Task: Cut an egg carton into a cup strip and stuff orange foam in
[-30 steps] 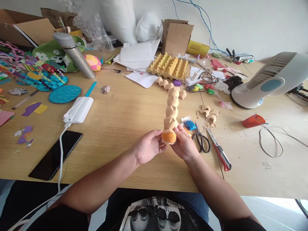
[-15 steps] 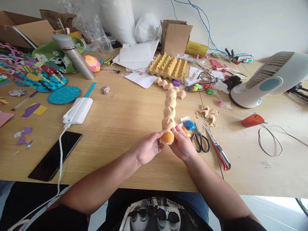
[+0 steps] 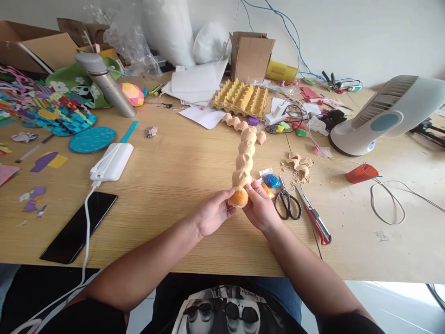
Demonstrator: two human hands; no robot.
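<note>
Both my hands hold an egg carton strip [image 3: 244, 161], a row of several bumps pointing away from me. Its nearest bump is orange; the others are plain tan. My left hand [image 3: 211, 214] pinches the near end from the left, thumb on top. From the right, my right hand [image 3: 260, 206] grips beside the orange bump, its thumb and fingers closed on the edge. Just past my right hand lie a blue lump in clear wrap [image 3: 271, 180], black-handled scissors [image 3: 288, 203] and a red utility knife [image 3: 317, 218]. Another carton strip [image 3: 234, 122] lies behind the held one, partly hidden.
A yellow egg tray [image 3: 239, 98] and a cardboard box [image 3: 251, 56] stand at the back. Carton scraps [image 3: 299, 164], an orange cup [image 3: 361, 173] and a white fan [image 3: 378, 116] are to the right. At left lie a power bank [image 3: 113, 162], a phone [image 3: 79, 227] and a leaning steel bottle [image 3: 109, 88].
The strip's near end has shifted slightly left, and its far end now leans a little more to the right. Both hands keep their hold. The whole view has shifted slightly.
</note>
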